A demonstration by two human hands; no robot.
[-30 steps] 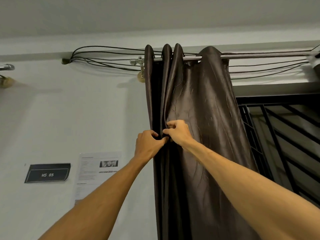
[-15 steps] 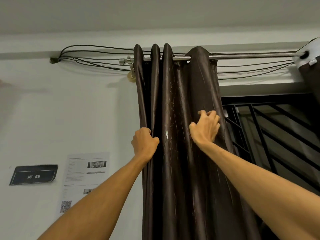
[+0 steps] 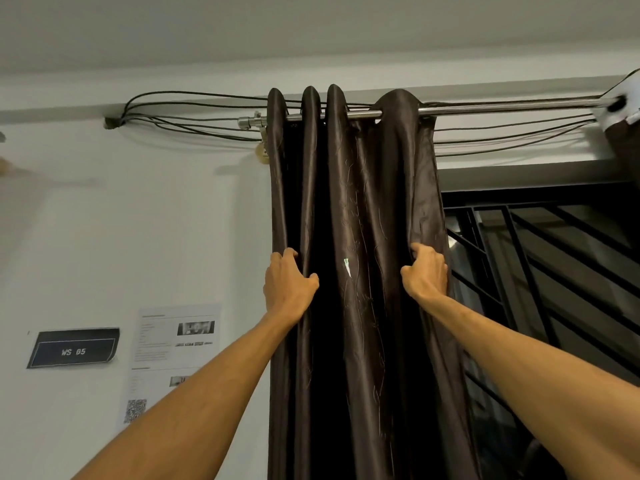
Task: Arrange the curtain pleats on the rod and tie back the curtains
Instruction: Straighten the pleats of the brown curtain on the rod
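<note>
A dark brown satin curtain [image 3: 363, 209] hangs in several pleats from a metal rod [image 3: 502, 108] near the ceiling. Three narrow pleats are bunched at the rod's left end and a wider fold sits to their right. My left hand [image 3: 287, 285] grips the leftmost pleats at mid height, fingers curled around the fabric. My right hand [image 3: 425, 271] clutches the curtain's right edge at about the same height. A second curtain [image 3: 623, 112] shows only as a corner at the far right of the rod.
Black cables [image 3: 194, 112] run along the wall behind the rod. A black window grille [image 3: 554, 271] lies right of the curtain. On the white wall at left hang a dark "WS 05" sign [image 3: 73, 348] and a printed sheet [image 3: 176, 344].
My hands were together at the curtain's middle. My right hand has moved right to the curtain's outer edge and closed on it; my left hand stays on the left pleats.
</note>
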